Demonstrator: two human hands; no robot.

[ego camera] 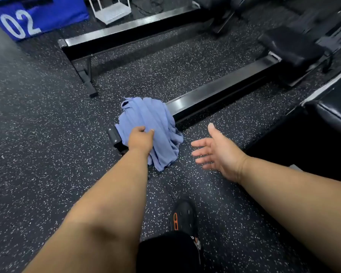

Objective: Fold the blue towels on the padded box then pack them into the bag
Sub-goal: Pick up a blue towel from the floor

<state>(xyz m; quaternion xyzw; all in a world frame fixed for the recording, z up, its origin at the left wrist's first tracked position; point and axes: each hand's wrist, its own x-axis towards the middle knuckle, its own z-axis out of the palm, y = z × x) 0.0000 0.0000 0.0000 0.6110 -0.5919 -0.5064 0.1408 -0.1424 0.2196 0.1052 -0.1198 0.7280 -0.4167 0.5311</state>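
Bare forearms closest to the lens, reaching out over a dark speckled floor (37, 134). Beyond, long black metal rails (220, 89) of gym equipment, a black padded seat (291, 48), and far left a blue padded box (39, 18) marked 02. Bundled on the near rail's end, hanging down toward the floor: crumpled blue towels (150, 123). Left hand (141, 139) gripping the bundle, fingers curled into the cloth. Right hand (217, 150) spread, palm turned inward, just beside the towels, touching nothing. Black shoe (183, 217) with orange trim below.

floor (37, 119): dark rubber, speckled white
metal rails (220, 89): two, black, laid across the floor
shoe (183, 217): black, orange-trimmed
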